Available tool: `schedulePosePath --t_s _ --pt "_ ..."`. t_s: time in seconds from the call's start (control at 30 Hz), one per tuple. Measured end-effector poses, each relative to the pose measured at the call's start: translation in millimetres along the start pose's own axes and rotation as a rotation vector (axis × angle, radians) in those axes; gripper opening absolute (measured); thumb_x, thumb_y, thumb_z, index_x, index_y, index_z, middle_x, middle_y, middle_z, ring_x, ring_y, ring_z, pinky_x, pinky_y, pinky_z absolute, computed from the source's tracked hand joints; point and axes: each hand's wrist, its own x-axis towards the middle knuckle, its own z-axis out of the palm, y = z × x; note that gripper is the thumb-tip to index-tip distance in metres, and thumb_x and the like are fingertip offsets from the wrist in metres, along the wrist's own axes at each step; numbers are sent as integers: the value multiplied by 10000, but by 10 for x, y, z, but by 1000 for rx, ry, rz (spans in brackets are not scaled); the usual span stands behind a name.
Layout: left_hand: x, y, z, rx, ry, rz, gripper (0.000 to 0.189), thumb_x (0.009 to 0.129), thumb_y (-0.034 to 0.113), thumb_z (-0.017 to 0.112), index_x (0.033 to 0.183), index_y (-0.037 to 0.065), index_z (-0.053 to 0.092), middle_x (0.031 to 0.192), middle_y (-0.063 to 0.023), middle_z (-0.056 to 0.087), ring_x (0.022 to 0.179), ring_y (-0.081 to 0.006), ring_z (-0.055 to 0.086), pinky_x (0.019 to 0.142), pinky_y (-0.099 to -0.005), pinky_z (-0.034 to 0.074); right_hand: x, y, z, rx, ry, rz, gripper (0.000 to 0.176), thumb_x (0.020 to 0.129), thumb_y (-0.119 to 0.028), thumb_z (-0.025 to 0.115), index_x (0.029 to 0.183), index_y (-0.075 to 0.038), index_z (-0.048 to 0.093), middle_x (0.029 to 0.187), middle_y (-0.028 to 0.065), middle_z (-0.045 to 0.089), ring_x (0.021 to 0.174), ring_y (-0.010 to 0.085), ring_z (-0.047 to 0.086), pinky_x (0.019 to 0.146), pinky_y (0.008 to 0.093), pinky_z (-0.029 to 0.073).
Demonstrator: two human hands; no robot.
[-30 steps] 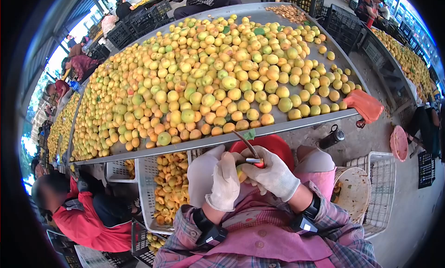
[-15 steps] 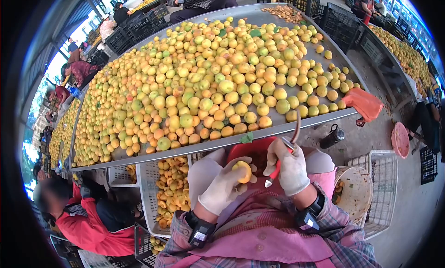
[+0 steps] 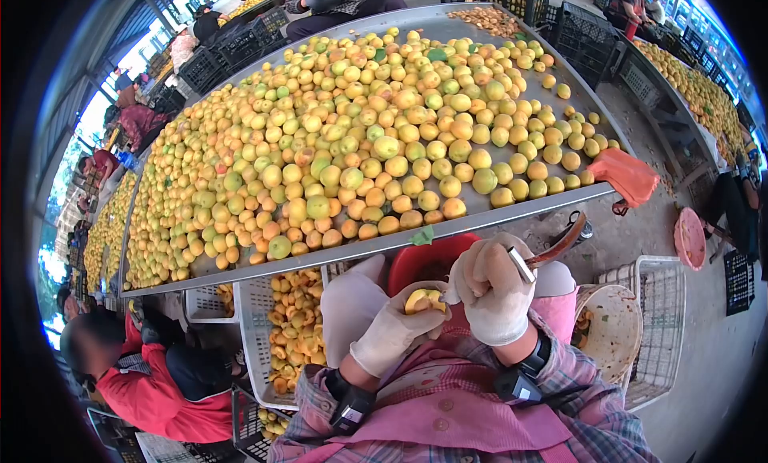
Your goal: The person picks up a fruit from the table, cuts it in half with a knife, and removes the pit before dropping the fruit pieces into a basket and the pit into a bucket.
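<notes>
My left hand (image 3: 400,328), in a pale glove, holds a yellow fruit (image 3: 424,301) whose flesh looks cut open on top. Gloved too, my right hand (image 3: 494,291) is wrapped round a tool (image 3: 550,251) with a curved brown part and a metal piece sticking out past the fingers. The tool's tip meets the fruit's right side, partly hidden by the fingers. Both hands are above my lap, in front of a red container (image 3: 410,263). Beyond them, many yellow and orange fruits (image 3: 320,151) cover a metal table (image 3: 512,217).
A white crate (image 3: 258,343) of opened fruit stands at my left, near a person in red (image 3: 168,387). At my right are a white bucket (image 3: 612,331), a white crate (image 3: 666,327) and a dark bottle (image 3: 578,225). An orange bag (image 3: 628,177) hangs over the table's corner.
My right hand has moved left to the fruit, and the tool has turned so its curved part points right. The fruit now shows a cut opening. My left hand has turned slightly.
</notes>
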Motion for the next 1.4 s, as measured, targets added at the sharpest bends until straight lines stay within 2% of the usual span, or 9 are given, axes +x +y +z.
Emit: schedulePosePath --t_s 0.73,0.83,0.9,0.93,0.97,1.03,1.2,1.3,1.4 --pt "5 -59 28 145 -22 24 256 855 103 693 1074 51 571 779 7 573 587 -69 503 524 -211 392 -17 43 -5 -265 -208 -58 388 876 -22 509 517 -66 369 466 45 385 398 154 383 386 280 326" --pt "22 -79 -3 194 -33 -2 237 869 124 683 1067 55 572 774 9 583 592 -65 504 529 -212 396 -27 144 -74 101 -86 130 338 838 0 484 525 -64 374 464 33 392 388 152 382 367 275 301" --pt "41 -111 -27 162 -76 14 230 871 143 680 1055 56 572 785 9 586 604 -66 502 542 -211 394 -42 224 -236 257 -215 246 32 853 -50 578 842 -22 565 724 14 578 596 108 562 516 238 432" --pt "44 -108 -22 164 -66 -6 226 870 152 682 1044 59 571 788 14 583 618 -65 497 556 -212 391 -8 150 -291 -295 -342 105 20 872 -40 563 886 -27 561 757 22 578 638 107 572 514 227 424" --pt "39 -92 -16 171 -67 5 226 870 152 682 1044 59 571 788 14 583 618 -65 497 556 -212 391 -16 140 -258 -295 -349 94 20 872 -40 563 886 -27 561 757 22 578 638 107 572 514 227 424" --pt "35 -69 -4 164 -52 -52 221 866 147 685 1036 63 571 787 15 586 620 -62 493 556 -213 385 -26 91 -67 -221 -156 132 301 818 26 494 558 -68 376 515 44 422 425 148 411 386 266 294" --pt "59 -143 -33 269 -19 45 244 858 194 696 1038 77 579 803 47 566 620 -40 482 545 -205 368 -37 96 -79 45 -54 292 284 846 -14 490 594 -67 369 503 35 370 407 148 367 383 273 282" --pt "54 -111 -46 405 -17 95 265 858 177 698 1065 68 573 842 40 561 642 -35 484 555 -200 370 6 32 -96 -186 -300 -8 283 920 -103 475 648 -74 400 572 24 399 425 150 363 418 271 311" --pt "91 -229 -128 404 -117 152 287 855 167 700 1089 67 567 877 25 562 669 -42 493 552 -197 372 59 -56 -55 252 62 145 307 929 -95 428 634 -73 345 535 20 328 401 109 285 408 269 297"
